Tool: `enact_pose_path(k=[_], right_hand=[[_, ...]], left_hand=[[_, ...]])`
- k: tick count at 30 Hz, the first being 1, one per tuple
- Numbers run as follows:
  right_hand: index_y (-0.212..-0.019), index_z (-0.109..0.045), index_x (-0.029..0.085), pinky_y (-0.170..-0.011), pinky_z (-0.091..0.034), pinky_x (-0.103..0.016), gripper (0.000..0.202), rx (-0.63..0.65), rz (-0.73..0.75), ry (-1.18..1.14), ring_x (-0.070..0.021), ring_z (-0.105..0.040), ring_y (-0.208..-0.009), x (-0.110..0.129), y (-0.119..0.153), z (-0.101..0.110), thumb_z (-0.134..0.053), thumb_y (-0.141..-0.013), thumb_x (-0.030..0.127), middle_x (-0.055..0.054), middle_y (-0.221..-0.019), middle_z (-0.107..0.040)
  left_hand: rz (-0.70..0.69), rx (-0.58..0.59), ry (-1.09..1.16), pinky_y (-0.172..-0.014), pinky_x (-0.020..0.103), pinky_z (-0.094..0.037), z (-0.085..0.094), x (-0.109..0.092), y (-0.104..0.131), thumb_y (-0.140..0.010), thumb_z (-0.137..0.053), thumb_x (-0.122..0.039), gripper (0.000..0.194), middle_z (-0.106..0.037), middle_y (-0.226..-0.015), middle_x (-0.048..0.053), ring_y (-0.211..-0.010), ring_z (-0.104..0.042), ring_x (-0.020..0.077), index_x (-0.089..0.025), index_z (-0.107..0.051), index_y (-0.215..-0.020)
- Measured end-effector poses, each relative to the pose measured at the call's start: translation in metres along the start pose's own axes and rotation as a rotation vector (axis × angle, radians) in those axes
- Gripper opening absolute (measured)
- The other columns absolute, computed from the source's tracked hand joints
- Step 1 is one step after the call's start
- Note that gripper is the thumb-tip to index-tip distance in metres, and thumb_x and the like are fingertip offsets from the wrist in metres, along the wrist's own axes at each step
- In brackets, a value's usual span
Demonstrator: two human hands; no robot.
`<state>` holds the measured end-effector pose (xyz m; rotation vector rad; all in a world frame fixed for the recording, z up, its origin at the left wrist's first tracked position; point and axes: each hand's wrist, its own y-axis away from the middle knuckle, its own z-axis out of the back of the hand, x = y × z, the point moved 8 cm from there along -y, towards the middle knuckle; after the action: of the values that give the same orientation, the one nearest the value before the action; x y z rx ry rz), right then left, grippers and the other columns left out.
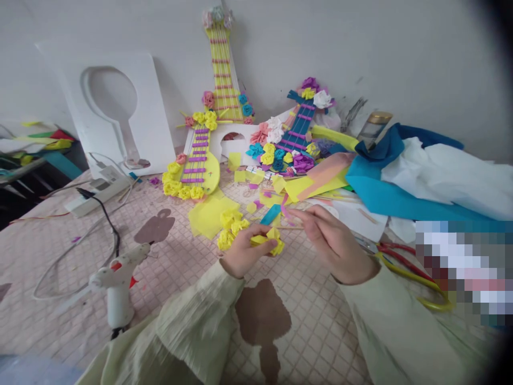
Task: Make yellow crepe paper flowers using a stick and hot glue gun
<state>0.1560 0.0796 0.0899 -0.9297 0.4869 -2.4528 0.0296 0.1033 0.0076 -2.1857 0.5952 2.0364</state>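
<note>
My left hand (249, 245) is closed on a yellow crepe-paper flower (276, 240), which shows at its fingertips. Just left of those fingers are more yellow paper flowers (226, 232); whether the hand holds them too is unclear. My right hand (336, 243) pinches a thin wooden stick (294, 228), its tip reaching the flower. Behind the left hand lie square sheets of yellow crepe paper (206, 214) and a teal paper strip (271, 214).
A glue gun (120, 280) stands at left near a power strip (98, 192). Flower-trimmed yellow (206, 171) and blue (298, 125) paper guitars lean behind. A white cut-out board (148, 107) stands by the wall. Red-handled scissors (404, 259) and teal paper (393, 195) lie right.
</note>
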Motion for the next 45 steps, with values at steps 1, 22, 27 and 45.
enact_pose_path(k=[1,22,27,45], right_hand=[[-0.112,-0.057,0.011,-0.077,-0.048,-0.034,0.035,0.025,0.025,0.03,-0.0189,-0.057,-0.085,0.0,0.0,-0.003,-0.033,-0.09,0.024,-0.011,-0.089,-0.059],[-0.105,-0.061,0.017,-0.071,-0.053,-0.027,0.036,0.082,0.242,0.073,-0.0153,-0.062,-0.087,0.004,0.011,-0.031,-0.036,-0.082,0.004,-0.008,-0.1,-0.063],[-0.103,-0.061,0.022,-0.071,-0.052,-0.025,0.038,0.035,0.255,0.047,-0.0135,-0.061,-0.086,0.005,0.012,-0.028,-0.037,-0.081,0.002,-0.005,-0.096,-0.063],[-0.084,-0.067,0.019,-0.06,-0.048,-0.026,0.016,-0.002,0.034,-0.037,-0.0135,-0.061,-0.066,-0.005,0.008,-0.027,-0.052,-0.082,0.021,-0.005,-0.081,-0.07]], left_hand=[[-0.006,-0.006,-0.014,-0.06,0.026,-0.052,0.002,0.0,-0.001,-0.063,-0.069,-0.03,0.025,-0.058,-0.074,0.001,-0.065,-0.057,0.0117,-0.012,-0.06,-0.079],[-0.289,-0.008,-0.357,-0.076,0.027,-0.047,0.005,-0.019,0.001,-0.075,-0.059,-0.024,0.015,-0.07,-0.089,0.006,-0.084,-0.062,0.0183,-0.017,-0.069,-0.084],[-0.299,-0.009,-0.357,-0.072,0.027,-0.048,0.004,-0.022,0.002,-0.075,-0.06,-0.027,0.017,-0.07,-0.086,0.005,-0.08,-0.062,0.0179,-0.017,-0.07,-0.083],[-0.535,-0.093,-0.71,-0.065,0.024,-0.045,-0.001,-0.035,0.013,-0.078,-0.055,-0.025,0.014,-0.068,-0.073,0.004,-0.067,-0.061,0.0145,-0.017,-0.066,-0.081]])
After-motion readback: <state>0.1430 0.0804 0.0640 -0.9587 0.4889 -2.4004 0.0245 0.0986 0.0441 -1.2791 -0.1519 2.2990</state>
